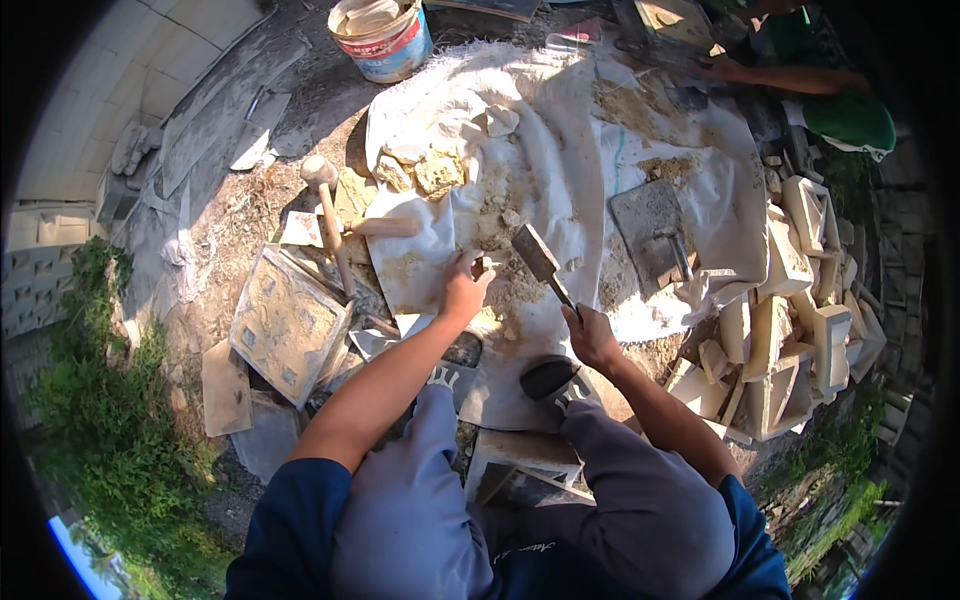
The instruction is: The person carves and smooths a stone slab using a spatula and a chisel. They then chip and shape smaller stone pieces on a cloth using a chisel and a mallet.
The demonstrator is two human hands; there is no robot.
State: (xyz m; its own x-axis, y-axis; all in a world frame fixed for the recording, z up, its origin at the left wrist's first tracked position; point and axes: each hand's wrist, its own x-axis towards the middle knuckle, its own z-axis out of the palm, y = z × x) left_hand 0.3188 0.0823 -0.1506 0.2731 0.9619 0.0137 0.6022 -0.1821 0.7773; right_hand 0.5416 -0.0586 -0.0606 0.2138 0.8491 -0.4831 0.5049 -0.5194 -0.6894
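My right hand point(594, 340) grips the dark handle of a cleaver-like tool point(537, 254) with a broad, dusty rectangular metal blade, raised over the white woven sheet point(560, 130). To its left, my left hand point(466, 287) is closed in a pinch on a small pale stone chip point(488, 264), mostly hidden by the fingers. Blade and chip are apart. Crumbs and dust lie between and under the hands. Just beyond them on the sheet sit rough yellowish stone lumps point(438, 174) and a paler lump point(502, 120).
Left of the sheet are a wooden mallet point(325, 190), another wooden handle point(388, 227) and a square mould point(287, 322). A trowel point(655, 235) lies to the right, near piled cast blocks point(775, 340). A paint bucket point(385, 45) stands far off. Another person's arm point(800, 78) reaches in at upper right.
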